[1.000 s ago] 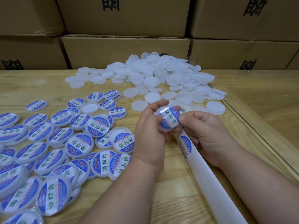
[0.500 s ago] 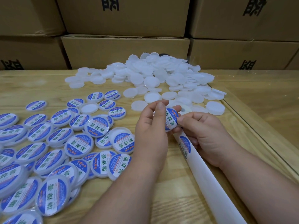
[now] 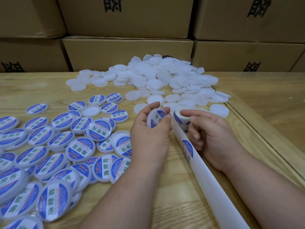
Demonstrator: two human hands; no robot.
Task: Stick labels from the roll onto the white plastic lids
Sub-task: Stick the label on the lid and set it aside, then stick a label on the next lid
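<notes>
Lid (image 3: 156, 119), already labelled, sits pinched on edge in the left hand (image 3: 151, 139), likely bound for the finished lids at 9 o'clock; the right hand (image 3: 212, 138) curls loosely at the label roll (image 3: 181, 119) for the next sticker

Light wooden table (image 3: 49, 83), stacked brown cardboard boxes (image 3: 127, 53) with black print behind it

The left hand (image 3: 151, 129) now holds the round white plastic lid with its blue label (image 3: 156, 117) alone, drawn slightly leftward. The right hand (image 3: 212, 136) lets go of it and shifts to the white backing-paper label strip (image 3: 181, 120), its forefinger across the strip's curled end.
</notes>
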